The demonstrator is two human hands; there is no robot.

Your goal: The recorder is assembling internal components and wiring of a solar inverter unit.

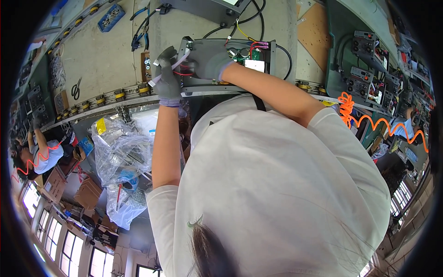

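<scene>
Both my hands wear grey gloves with lilac cuffs. My left hand is at the left end of an open dark grey metal housing, its fingers closed on a pale wire bundle with white connector ends. My right hand reaches over the inside of the housing; motion smears it, so its fingers cannot be made out. To its right, inside the housing, lie a green circuit board with round capacitors and some red wires. Thin red wires also run between my hands.
Behind the housing stands another dark unit with black cables. A blue tray of small parts, pliers and black scissors lie leftward. A roller rail edges the bench. Finished-looking units and an orange coiled hose are at right.
</scene>
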